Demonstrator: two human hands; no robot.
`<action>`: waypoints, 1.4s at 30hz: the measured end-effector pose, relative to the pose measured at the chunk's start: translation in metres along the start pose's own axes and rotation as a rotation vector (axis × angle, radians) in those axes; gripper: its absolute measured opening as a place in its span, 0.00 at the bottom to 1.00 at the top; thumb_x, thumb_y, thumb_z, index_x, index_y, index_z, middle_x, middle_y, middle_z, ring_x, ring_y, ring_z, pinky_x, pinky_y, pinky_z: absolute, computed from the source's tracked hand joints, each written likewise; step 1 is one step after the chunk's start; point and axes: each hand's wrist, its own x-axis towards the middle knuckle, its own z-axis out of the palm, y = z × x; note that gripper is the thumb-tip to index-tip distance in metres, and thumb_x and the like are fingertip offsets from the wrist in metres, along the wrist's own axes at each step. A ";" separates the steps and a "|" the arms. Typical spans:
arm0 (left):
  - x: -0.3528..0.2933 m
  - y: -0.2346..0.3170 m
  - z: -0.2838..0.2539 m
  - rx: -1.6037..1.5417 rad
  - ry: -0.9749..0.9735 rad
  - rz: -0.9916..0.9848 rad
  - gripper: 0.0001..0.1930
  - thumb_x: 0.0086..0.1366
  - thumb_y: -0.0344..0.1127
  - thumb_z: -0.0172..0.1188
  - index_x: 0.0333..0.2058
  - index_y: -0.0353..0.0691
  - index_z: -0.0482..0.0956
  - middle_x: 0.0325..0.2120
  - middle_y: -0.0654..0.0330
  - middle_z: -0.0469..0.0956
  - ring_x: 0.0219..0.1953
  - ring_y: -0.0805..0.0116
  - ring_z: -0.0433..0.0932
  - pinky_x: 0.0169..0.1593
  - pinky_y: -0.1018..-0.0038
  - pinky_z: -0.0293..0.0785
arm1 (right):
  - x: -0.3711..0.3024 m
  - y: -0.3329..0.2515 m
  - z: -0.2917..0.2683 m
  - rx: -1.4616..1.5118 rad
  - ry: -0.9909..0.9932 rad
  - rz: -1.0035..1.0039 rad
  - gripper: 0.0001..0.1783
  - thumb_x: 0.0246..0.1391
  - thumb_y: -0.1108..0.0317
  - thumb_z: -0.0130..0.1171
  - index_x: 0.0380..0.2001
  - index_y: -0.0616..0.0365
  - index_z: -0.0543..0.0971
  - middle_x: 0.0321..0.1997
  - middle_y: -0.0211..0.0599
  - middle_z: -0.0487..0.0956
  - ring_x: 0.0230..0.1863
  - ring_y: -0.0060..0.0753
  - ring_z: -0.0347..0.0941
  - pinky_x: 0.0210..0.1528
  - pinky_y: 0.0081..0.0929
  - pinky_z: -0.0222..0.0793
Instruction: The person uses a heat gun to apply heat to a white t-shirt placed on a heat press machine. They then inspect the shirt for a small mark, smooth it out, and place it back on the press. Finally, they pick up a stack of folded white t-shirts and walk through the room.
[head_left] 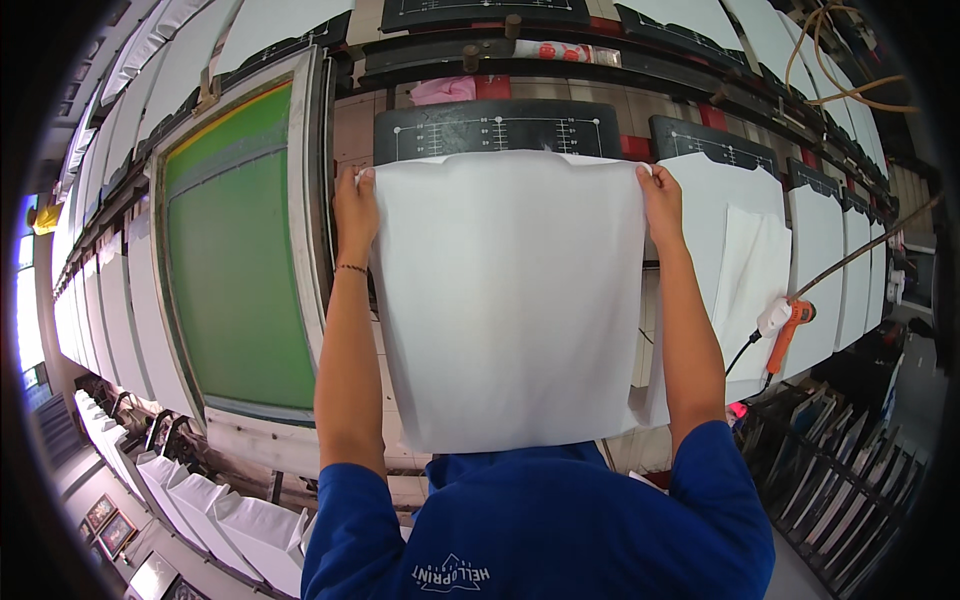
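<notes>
now | left hand (355, 215) and right hand (662, 205) each pinch a top corner of white fabric (510, 300) | spread over black platen (497, 130), likely not yet smoothed flat

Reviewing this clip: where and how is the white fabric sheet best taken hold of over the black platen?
Probably at its two far corners, as now: the left hand pinches one corner and the right hand the other, each coming in from its own outer side. The white fabric sheet is limp and wide, so corner grips keep the edge taut and square to the black platen.
</notes>
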 end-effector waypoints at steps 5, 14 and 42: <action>0.020 -0.020 0.012 0.069 0.036 0.096 0.15 0.69 0.39 0.52 0.38 0.28 0.73 0.36 0.42 0.78 0.41 0.41 0.76 0.45 0.58 0.71 | 0.015 0.004 0.008 -0.054 -0.007 -0.009 0.13 0.59 0.61 0.60 0.35 0.62 0.77 0.27 0.21 0.73 0.29 0.12 0.63 0.32 0.14 0.59; 0.028 -0.021 0.016 0.150 0.010 0.087 0.14 0.70 0.38 0.52 0.40 0.30 0.73 0.37 0.42 0.78 0.42 0.45 0.78 0.45 0.62 0.72 | 0.023 0.008 0.014 -0.127 0.034 -0.022 0.13 0.59 0.61 0.60 0.34 0.62 0.77 0.25 0.20 0.70 0.27 0.12 0.60 0.30 0.14 0.57; -0.030 0.046 0.049 0.695 -0.104 0.410 0.27 0.68 0.44 0.52 0.58 0.30 0.66 0.63 0.48 0.62 0.67 0.45 0.56 0.68 0.51 0.50 | -0.009 -0.030 0.065 -1.142 -0.103 -0.650 0.32 0.64 0.49 0.47 0.62 0.62 0.64 0.69 0.51 0.61 0.71 0.59 0.51 0.71 0.52 0.43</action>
